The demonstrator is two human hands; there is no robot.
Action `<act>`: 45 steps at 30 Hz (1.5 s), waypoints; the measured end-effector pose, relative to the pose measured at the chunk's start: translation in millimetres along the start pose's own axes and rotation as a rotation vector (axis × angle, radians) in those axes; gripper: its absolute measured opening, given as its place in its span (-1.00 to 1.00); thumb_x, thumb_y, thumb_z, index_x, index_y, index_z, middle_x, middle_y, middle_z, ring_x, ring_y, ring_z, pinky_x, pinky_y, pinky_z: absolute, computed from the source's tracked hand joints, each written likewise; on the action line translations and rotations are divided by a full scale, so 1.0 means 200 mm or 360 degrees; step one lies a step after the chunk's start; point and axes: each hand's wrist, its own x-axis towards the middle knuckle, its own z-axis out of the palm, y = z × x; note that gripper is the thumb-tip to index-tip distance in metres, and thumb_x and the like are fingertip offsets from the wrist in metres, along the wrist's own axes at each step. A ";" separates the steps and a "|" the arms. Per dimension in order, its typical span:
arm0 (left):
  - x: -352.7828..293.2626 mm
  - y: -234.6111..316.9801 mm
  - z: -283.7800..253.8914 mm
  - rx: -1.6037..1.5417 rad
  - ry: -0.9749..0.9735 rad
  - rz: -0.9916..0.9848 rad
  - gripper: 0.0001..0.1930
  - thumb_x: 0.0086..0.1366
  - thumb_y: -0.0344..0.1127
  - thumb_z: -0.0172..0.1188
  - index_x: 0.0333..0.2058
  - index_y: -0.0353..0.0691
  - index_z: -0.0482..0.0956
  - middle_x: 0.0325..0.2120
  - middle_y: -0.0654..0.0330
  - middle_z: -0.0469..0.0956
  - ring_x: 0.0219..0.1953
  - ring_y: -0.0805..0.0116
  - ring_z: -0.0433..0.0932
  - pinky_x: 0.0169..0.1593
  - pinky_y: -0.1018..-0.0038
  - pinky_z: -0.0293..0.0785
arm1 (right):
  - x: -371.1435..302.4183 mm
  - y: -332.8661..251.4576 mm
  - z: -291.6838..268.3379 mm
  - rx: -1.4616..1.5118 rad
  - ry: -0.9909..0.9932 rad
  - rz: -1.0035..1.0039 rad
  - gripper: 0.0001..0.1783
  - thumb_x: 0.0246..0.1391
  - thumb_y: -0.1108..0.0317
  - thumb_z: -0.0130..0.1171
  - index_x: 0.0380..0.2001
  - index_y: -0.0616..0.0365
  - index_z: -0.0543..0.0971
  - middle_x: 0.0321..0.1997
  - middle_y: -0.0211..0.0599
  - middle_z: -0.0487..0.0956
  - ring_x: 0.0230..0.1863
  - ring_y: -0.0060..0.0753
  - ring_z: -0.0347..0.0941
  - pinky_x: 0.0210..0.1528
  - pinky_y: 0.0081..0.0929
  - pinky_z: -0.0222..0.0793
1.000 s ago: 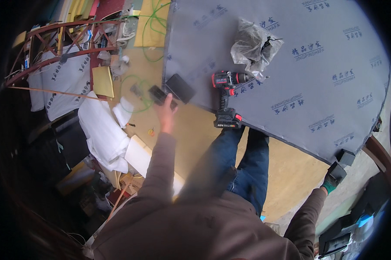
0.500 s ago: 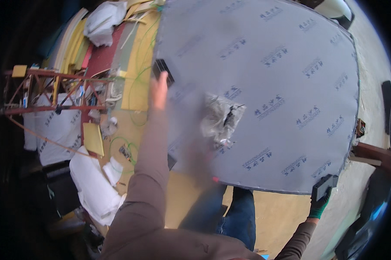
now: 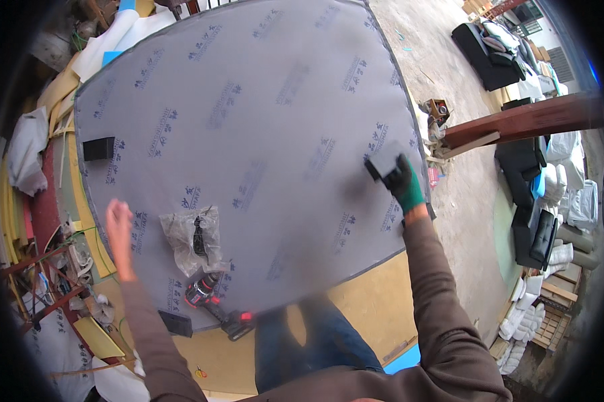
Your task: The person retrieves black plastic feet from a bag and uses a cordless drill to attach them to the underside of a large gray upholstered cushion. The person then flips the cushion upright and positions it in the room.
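A large grey fabric-covered panel (image 3: 262, 127) with repeated blue printing lies before me. My right hand (image 3: 404, 184), in a green and black glove, grips a black rectangular block (image 3: 382, 166) above the panel's right side. My left hand (image 3: 119, 224) is bare and slightly blurred, fingers up and nothing visible in them, by the left edge. Similar black blocks sit at the far left (image 3: 99, 149), the near left corner (image 3: 175, 323) and, partly behind my right wrist, the right corner (image 3: 430, 212). A clear plastic bag (image 3: 191, 238) with dark small parts lies beside a cordless drill (image 3: 211, 301).
Foam strips and a white plastic bundle (image 3: 29, 151) crowd the left side, near a reddish metal frame (image 3: 47, 295). To the right, a reddish-brown beam (image 3: 530, 122) juts toward the panel, with black sofas (image 3: 533, 201) and stacked cushions beyond.
The view has turned rightward. My left hand has come away from the far-left block, which stays on the panel. My right hand has moved inward from the near right corner, holding a block.
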 end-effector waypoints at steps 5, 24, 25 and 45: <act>-0.94 -0.18 0.09 -0.0084 0.0221 -0.0019 -0.59 0.61 -0.24 0.27 0.28 -0.32 0.60 0.14 0.09 0.69 0.17 0.31 0.65 0.27 0.35 0.57 | 0.75 -0.55 0.64 0.0021 -0.0746 -0.0585 -0.52 0.65 0.06 -0.05 0.42 0.02 0.49 0.51 -0.28 0.54 0.48 -0.16 0.47 0.57 -0.14 0.39; -1.71 -0.36 0.37 0.0071 -0.0119 -0.0741 -0.42 0.28 -0.09 0.58 0.03 -0.42 0.55 -0.12 0.03 0.72 -0.09 0.28 0.70 0.04 0.29 0.63 | -1.54 1.84 0.87 -0.1581 -0.1337 0.0193 -0.33 0.44 0.04 0.31 0.43 0.21 0.47 0.23 0.04 0.71 0.17 -0.12 0.72 0.23 -0.15 0.58; -1.70 -0.44 0.40 0.0079 -0.0242 -0.0732 -0.43 0.28 -0.10 0.58 0.04 -0.41 0.55 -0.10 0.02 0.73 -0.08 0.29 0.71 0.03 0.30 0.64 | -1.58 1.92 0.88 -0.1602 -0.1334 0.0065 -0.28 0.41 0.02 0.34 0.45 0.20 0.44 0.26 0.04 0.70 0.19 -0.10 0.71 0.22 -0.13 0.58; -1.25 0.35 0.35 -0.0008 -0.0711 0.1357 -0.75 0.38 -0.30 0.33 -0.01 -0.19 0.74 0.00 0.05 0.71 0.07 -0.05 0.61 0.17 0.02 0.51 | -2.30 1.57 0.71 0.0376 -0.0112 0.0001 -0.41 0.56 0.14 0.22 0.52 0.02 0.39 -0.04 -0.33 0.73 -0.15 -0.39 0.62 0.10 -0.19 0.59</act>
